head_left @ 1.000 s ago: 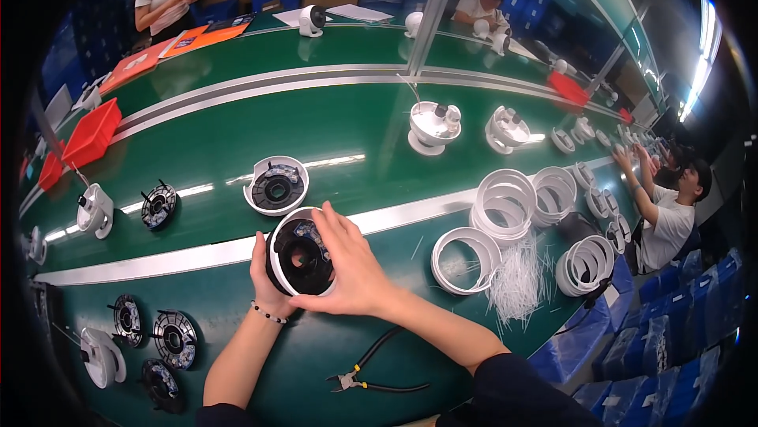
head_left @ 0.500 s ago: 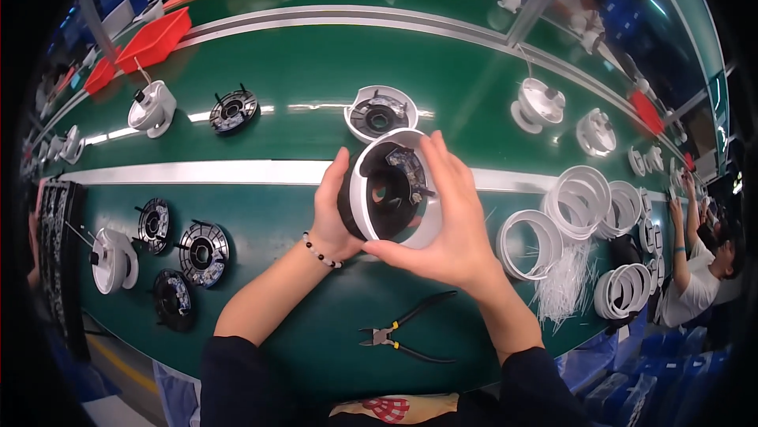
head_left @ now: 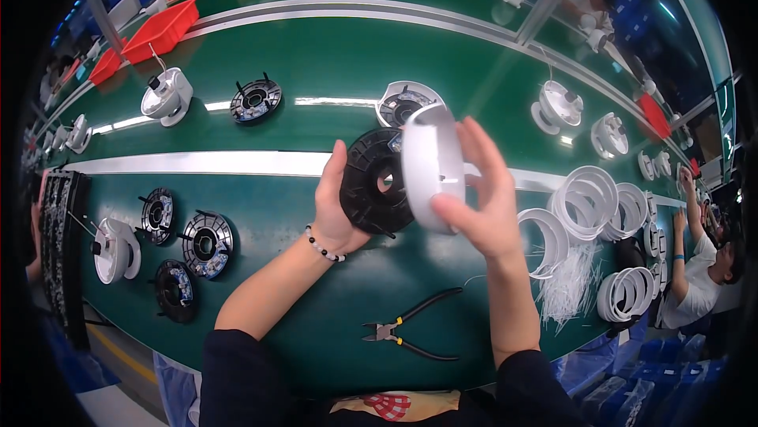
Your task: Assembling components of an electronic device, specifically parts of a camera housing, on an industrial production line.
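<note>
My left hand (head_left: pixel 330 218), with a beaded bracelet at the wrist, holds a black round plastic disc (head_left: pixel 365 194). The disc has a hole in its centre, ribs and a bit of circuit board at the upper edge. Thumb and fingers of my right hand (head_left: pixel 491 210) grip a white ring-shaped housing (head_left: pixel 430 170), turned so its smooth outer wall faces me. The housing overlaps the disc's right edge; whether they touch I cannot tell. Just beyond lies another white housing (head_left: pixel 412 85) with a black disc inside. Diagonal cutters (head_left: pixel 384 332) with black handles lie open below my hands.
Several black discs (head_left: pixel 207 244) and a white device on a stand (head_left: pixel 116 249) sit at left. White rings (head_left: pixel 584 202) and a heap of thin clear strips (head_left: pixel 570 289) are at right. Beyond the white strip (head_left: pixel 197 162) stand more devices. A co-worker (head_left: pixel 699 277) is at far right.
The white housing, earlier around the black disc, has been drawn to the right and turned by my right hand. The disc stays in my left hand, its ribbed face now showing.
</note>
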Demonstrator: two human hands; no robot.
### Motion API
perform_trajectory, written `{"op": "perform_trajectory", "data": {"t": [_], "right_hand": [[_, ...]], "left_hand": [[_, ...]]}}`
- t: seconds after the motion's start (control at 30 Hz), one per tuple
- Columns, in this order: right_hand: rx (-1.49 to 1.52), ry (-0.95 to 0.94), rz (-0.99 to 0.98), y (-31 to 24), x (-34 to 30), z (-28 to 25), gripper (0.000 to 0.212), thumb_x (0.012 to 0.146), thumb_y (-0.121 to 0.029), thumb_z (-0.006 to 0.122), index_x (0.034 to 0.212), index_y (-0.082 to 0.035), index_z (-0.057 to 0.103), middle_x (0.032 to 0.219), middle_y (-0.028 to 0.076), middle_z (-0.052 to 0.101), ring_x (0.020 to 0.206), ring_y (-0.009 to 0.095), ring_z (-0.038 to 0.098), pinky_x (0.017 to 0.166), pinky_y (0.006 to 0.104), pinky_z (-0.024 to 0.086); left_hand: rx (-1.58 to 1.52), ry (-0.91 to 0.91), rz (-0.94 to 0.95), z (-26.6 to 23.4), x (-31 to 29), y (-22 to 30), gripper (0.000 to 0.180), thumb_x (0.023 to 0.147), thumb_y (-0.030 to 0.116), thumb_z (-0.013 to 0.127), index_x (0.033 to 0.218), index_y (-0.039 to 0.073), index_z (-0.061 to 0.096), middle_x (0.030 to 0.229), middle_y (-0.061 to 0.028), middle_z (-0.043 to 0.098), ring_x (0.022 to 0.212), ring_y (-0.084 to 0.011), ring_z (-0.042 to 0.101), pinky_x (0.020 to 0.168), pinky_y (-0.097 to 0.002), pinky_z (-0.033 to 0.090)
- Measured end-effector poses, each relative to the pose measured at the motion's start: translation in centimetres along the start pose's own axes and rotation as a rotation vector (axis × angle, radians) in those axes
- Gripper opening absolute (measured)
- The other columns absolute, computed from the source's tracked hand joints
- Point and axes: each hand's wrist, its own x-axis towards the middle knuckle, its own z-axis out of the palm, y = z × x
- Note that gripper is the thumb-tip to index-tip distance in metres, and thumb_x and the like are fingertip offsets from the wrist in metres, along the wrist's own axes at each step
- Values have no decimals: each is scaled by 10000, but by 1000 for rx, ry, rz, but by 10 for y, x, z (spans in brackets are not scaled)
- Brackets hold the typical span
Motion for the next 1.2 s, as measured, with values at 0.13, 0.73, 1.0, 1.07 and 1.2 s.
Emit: {"op": "perform_trajectory", "data": {"t": [0.13,0.73,1.0,1.07,1.2], "right_hand": [[-444,-76,-121,18,-9,11,1051,511,-355,819,1285,90,266,1163,214,465,1088,307,457,909,382,377],[-346,-186,-78,-2,-2,26,1089,501,-356,823,1305,81,233,1217,231,425,1126,317,443,936,370,360],[-655,-115,-217,5,-7,60,1113,491,-461,786,1267,123,242,1249,279,338,1131,396,359,936,441,319],[-738,-108,-252,5,-5,68,1115,487,-468,786,1261,127,246,1235,271,337,1116,394,360,929,439,324],[-798,-67,-266,8,-4,78,1119,479,-489,782,1258,116,254,1205,248,328,1089,388,359,916,438,330]], "left_hand": [[163,53,-20,-3,-4,3,668,861,562,255,1254,31,356,1172,-185,480,1038,-297,523,825,-445,485],[49,64,-108,-7,-17,27,671,851,569,261,1246,40,379,1149,-175,497,1025,-300,524,817,-485,472],[9,-53,-107,-19,-29,35,942,731,762,159,1286,18,318,1217,-138,451,1117,-223,462,940,-361,398],[122,-44,-101,-24,-28,37,949,724,768,178,1290,17,306,1240,-141,429,1137,-219,442,952,-359,388],[142,-152,-45,-33,-31,40,883,759,724,258,1305,31,281,1255,-126,420,1150,-218,433,966,-361,374]]}}
